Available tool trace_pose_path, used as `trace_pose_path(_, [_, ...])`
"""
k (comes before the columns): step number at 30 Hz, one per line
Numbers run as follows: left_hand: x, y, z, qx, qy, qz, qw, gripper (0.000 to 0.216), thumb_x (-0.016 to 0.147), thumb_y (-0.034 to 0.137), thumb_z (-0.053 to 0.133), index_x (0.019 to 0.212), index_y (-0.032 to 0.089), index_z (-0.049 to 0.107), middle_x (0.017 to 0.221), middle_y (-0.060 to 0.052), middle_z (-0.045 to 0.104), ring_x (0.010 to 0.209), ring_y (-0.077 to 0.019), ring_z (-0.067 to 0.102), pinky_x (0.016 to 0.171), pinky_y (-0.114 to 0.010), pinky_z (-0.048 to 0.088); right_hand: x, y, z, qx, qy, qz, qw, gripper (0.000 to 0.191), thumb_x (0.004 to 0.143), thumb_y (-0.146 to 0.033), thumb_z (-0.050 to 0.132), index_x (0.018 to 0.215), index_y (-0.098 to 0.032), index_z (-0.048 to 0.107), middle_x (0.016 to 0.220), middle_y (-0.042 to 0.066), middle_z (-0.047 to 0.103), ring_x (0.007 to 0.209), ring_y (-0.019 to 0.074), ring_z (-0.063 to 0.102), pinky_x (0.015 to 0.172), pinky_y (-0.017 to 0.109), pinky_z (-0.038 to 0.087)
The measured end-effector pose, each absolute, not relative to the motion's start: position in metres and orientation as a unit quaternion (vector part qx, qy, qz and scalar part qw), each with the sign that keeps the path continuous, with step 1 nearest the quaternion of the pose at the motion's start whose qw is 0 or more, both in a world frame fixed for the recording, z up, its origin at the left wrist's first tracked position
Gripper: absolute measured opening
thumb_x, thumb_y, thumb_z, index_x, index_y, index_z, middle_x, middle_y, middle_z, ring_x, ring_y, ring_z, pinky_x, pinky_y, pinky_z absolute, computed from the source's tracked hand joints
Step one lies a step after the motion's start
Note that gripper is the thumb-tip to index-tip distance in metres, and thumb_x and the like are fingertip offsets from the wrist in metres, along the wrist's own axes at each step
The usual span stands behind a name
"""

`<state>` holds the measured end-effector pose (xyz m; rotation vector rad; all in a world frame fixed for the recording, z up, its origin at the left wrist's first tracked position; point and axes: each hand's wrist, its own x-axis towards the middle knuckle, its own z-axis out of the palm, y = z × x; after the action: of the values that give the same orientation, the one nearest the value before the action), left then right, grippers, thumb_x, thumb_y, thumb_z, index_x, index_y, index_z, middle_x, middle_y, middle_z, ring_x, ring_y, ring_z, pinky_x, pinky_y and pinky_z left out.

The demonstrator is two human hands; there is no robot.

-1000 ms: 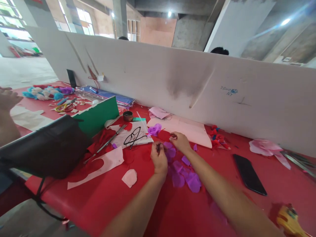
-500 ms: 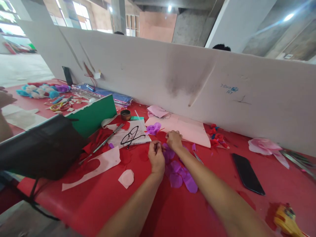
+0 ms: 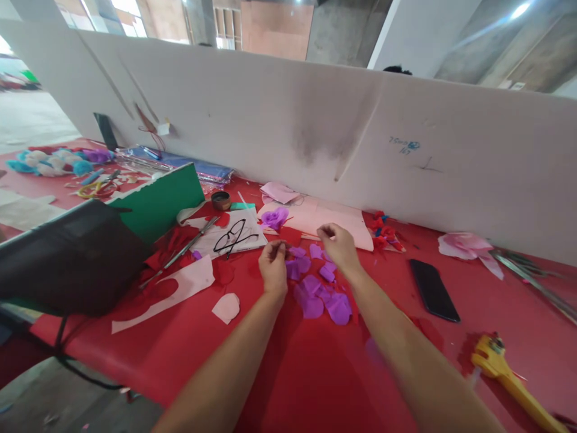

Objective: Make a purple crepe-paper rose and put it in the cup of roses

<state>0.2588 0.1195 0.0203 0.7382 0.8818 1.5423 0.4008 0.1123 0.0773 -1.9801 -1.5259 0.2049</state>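
My left hand (image 3: 273,267) is closed in a pinch just left of a scatter of purple petals (image 3: 311,297) on the red tabletop. Whatever sits between its fingertips is too small to make out. To the right, my right hand (image 3: 340,246) is raised a little over the table near the front edge of a pink sheet (image 3: 324,216). Its thumb and fingers are curled together, and any held piece is hidden. Behind the left hand lies a ruffled purple flower (image 3: 274,218). One pale pink petal (image 3: 226,308) rests nearer to me, left of my left forearm.
Black eyeglasses (image 3: 235,236) lie on white paper, with long metal scissors (image 3: 180,252) beside them. A black phone (image 3: 433,290) and a yellow glue gun (image 3: 505,367) are on the right. A white partition (image 3: 252,120) closes the back; a green board (image 3: 166,204) and black bag (image 3: 72,258) stand left.
My right hand has moved right, away from my left hand, uncovering more purple petals. My left hand stays pinched. The view has shifted, showing more of the glue gun.
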Motion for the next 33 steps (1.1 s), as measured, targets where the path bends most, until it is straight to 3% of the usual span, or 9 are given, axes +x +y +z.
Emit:
trace_pose_path(2, [0.259, 0.117, 0.022, 0.305, 0.367, 0.66, 0.58, 0.014, 0.07, 0.025, 0.064, 0.078, 0.015, 0.06, 0.074, -0.001, 0.063, 0.059, -0.0088, 0.057, 0.059, -0.022, 0.045, 0.417, 0.079, 0.081, -0.749, -0.554, 0.076, 0.356, 0.032, 0.089, -0.038, 0.041, 0.087, -0.017, 0.065, 0.09, 0.005, 0.07, 0.084, 0.0175, 0.061, 0.075, 0.026, 0.043])
trace_pose_path(6, [0.259, 0.111, 0.024, 0.326, 0.353, 0.657, 0.581, 0.015, 0.067, 0.025, 0.067, 0.077, 0.015, 0.062, 0.069, 0.001, 0.061, 0.056, -0.0084, 0.056, 0.059, -0.023, 0.045, 0.443, 0.012, 0.074, -0.758, -0.447, 0.06, 0.472, 0.03, 0.082, -0.044, 0.052, 0.082, -0.017, 0.065, 0.08, 0.005, 0.07, 0.075, 0.0186, 0.062, 0.071, 0.027, 0.044])
trace_pose_path(10, [0.254, 0.105, 0.026, 0.365, 0.339, 0.662, 0.56, 0.015, 0.069, 0.025, 0.067, 0.079, 0.015, 0.062, 0.068, 0.0, 0.061, 0.059, -0.0096, 0.057, 0.062, -0.024, 0.047, 0.452, -0.027, 0.06, -0.768, -0.375, -0.013, 0.518, 0.026, 0.078, -0.041, 0.057, 0.088, -0.018, 0.063, 0.078, 0.005, 0.067, 0.07, 0.0172, 0.06, 0.068, 0.027, 0.044])
trace_pose_path(15, [0.243, 0.098, 0.029, 0.387, 0.339, 0.707, 0.485, 0.01, 0.071, 0.021, 0.065, 0.079, 0.016, 0.062, 0.072, 0.001, 0.06, 0.06, -0.0073, 0.054, 0.06, -0.021, 0.045, 0.463, -0.047, 0.058, -0.77, -0.325, -0.06, 0.546, 0.03, 0.08, -0.046, 0.055, 0.073, -0.017, 0.06, 0.067, 0.004, 0.063, 0.064, 0.0161, 0.057, 0.066, 0.027, 0.043])
trace_pose_path(19, [0.246, 0.085, 0.029, 0.418, 0.341, 0.709, 0.455, 0.007, 0.074, 0.019, 0.062, 0.08, 0.016, 0.061, 0.069, 0.002, 0.059, 0.058, -0.0068, 0.052, 0.059, -0.02, 0.043, 0.478, -0.066, 0.068, -0.783, -0.414, 0.059, 0.461, 0.028, 0.079, -0.043, 0.056, 0.074, -0.018, 0.066, 0.072, 0.005, 0.069, 0.067, 0.0179, 0.06, 0.066, 0.028, 0.044])
trace_pose_path(22, [0.253, 0.074, 0.028, 0.44, 0.336, 0.692, 0.464, 0.008, 0.075, 0.019, 0.06, 0.083, 0.016, 0.06, 0.066, 0.002, 0.059, 0.055, -0.0069, 0.052, 0.058, -0.02, 0.043, 0.478, -0.086, 0.068, -0.78, -0.521, 0.122, 0.325, 0.018, 0.074, -0.036, 0.064, 0.083, -0.022, 0.071, 0.089, 0.004, 0.072, 0.085, 0.0219, 0.062, 0.079, 0.032, 0.043])
trace_pose_path(25, [0.258, 0.069, 0.023, 0.446, 0.325, 0.663, 0.505, 0.012, 0.076, 0.021, 0.061, 0.087, 0.017, 0.057, 0.067, 0.002, 0.06, 0.053, -0.008, 0.054, 0.055, -0.021, 0.043, 0.465, -0.102, 0.057, -0.781, -0.559, 0.135, 0.244, 0.024, 0.067, -0.032, 0.071, 0.09, -0.024, 0.069, 0.097, 0.004, 0.072, 0.094, 0.0251, 0.06, 0.086, 0.037, 0.041])
trace_pose_path(29, [0.26, 0.069, 0.016, 0.451, 0.318, 0.629, 0.548, 0.013, 0.074, 0.024, 0.063, 0.082, 0.017, 0.055, 0.065, 0.002, 0.06, 0.051, -0.009, 0.054, 0.055, -0.023, 0.044, 0.452, -0.112, 0.038, -0.783, -0.56, 0.142, 0.228, 0.017, 0.068, -0.023, 0.067, 0.084, -0.024, 0.067, 0.085, 0.003, 0.071, 0.084, 0.0238, 0.061, 0.078, 0.037, 0.044])
trace_pose_path(33, [0.257, 0.068, 0.013, 0.461, 0.33, 0.594, 0.57, 0.016, 0.073, 0.026, 0.063, 0.084, 0.017, 0.056, 0.065, 0.002, 0.062, 0.052, -0.0095, 0.055, 0.055, -0.023, 0.044, 0.452, -0.108, 0.041, -0.773, -0.553, 0.141, 0.276, 0.004, 0.071, -0.024, 0.058, 0.071, -0.024, 0.062, 0.077, 0.003, 0.069, 0.079, 0.0236, 0.061, 0.075, 0.037, 0.044])
